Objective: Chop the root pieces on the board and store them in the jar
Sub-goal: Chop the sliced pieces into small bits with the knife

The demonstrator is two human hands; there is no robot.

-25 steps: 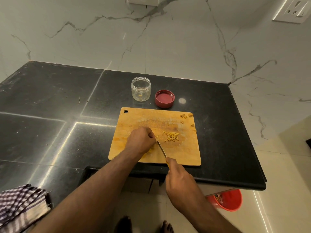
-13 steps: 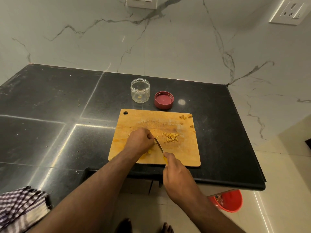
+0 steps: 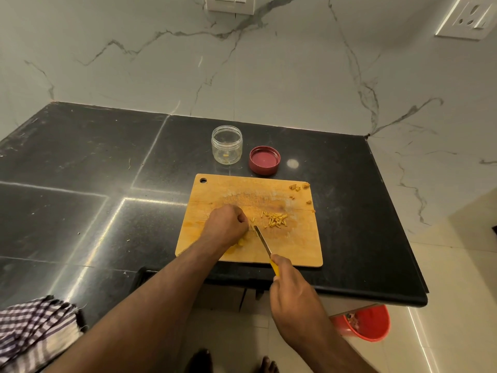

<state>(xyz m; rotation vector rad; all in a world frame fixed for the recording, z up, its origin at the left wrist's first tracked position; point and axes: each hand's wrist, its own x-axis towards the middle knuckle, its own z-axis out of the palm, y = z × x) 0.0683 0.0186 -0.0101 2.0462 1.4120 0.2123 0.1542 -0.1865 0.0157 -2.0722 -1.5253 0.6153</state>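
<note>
A wooden cutting board (image 3: 295,246) lies at the counter's front edge. My left hand (image 3: 226,228) is curled over yellow root pieces (image 3: 240,242) near the board's middle left, holding them down. My right hand (image 3: 291,289) grips a yellow-handled knife (image 3: 262,240) whose blade tip sits right beside the left fingers. A small pile of chopped yellow sticks (image 3: 275,219) lies right of the blade. Several brown scraps (image 3: 298,187) sit at the board's far right corner. The clear jar (image 3: 226,148) stands open behind the board, with its red lid (image 3: 264,160) upturned beside it.
The black stone counter (image 3: 80,184) meets a marble wall behind and ends at a corner on the right. A checked cloth (image 3: 32,332) lies at the near left. A red bucket (image 3: 368,323) stands on the floor below the counter's right end.
The knife has slid back towards me after pushing forward, its tip staying beside the left fingers. The left hand stays over the root pieces. The camera has tilted slightly.
</note>
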